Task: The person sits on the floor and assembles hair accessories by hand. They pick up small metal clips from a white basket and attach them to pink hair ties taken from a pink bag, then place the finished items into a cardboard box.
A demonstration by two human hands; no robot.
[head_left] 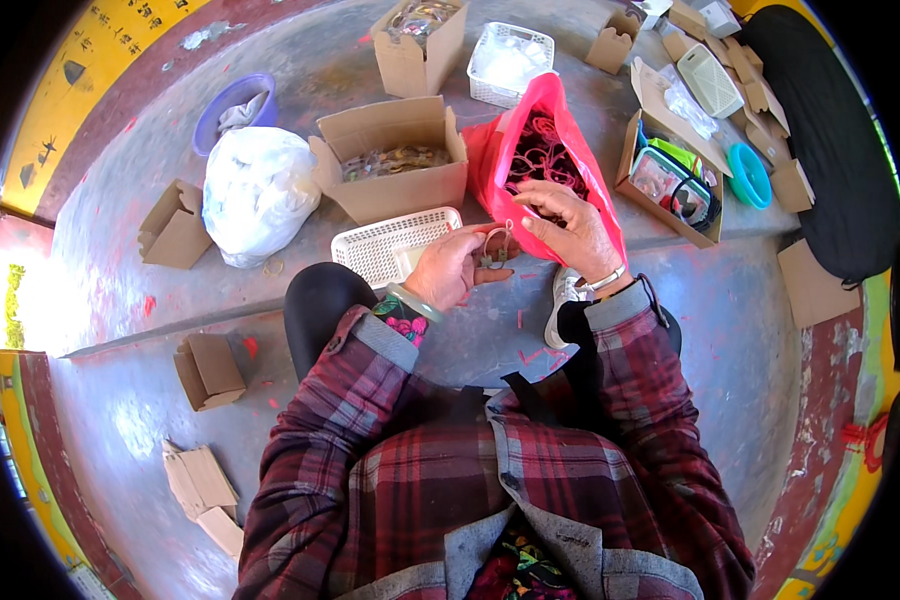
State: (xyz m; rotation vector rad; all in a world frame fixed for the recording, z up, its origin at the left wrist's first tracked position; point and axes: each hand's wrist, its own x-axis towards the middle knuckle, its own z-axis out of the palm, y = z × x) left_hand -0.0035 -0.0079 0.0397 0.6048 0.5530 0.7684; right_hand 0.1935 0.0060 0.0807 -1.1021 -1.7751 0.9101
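Observation:
My left hand (448, 270) is closed on a small ring-shaped loop (497, 243), pale and thin, with a little metal-looking piece at its lower end; its exact kind is too small to make out. Beside it, my right hand (582, 238) has curved fingers, with the thumb apart from them and nothing visible between. It hovers in front of the mouth of a bright pink-red bag (482, 165), which is filled with tangled pink and dark cords (545, 150). A white perforated basket (375, 247) sits just beyond my left hand, with a pale flat piece in it.
Beyond stand an open cardboard box (400, 197) of small packets, a stuffed white plastic bag (260, 200), a purple basin (206, 128) and a white basket (495, 95). At right are a box of mixed items (635, 185), a teal basin (748, 175) and a black covered bulk (820, 130). A raised step edge (210, 318) crosses ahead.

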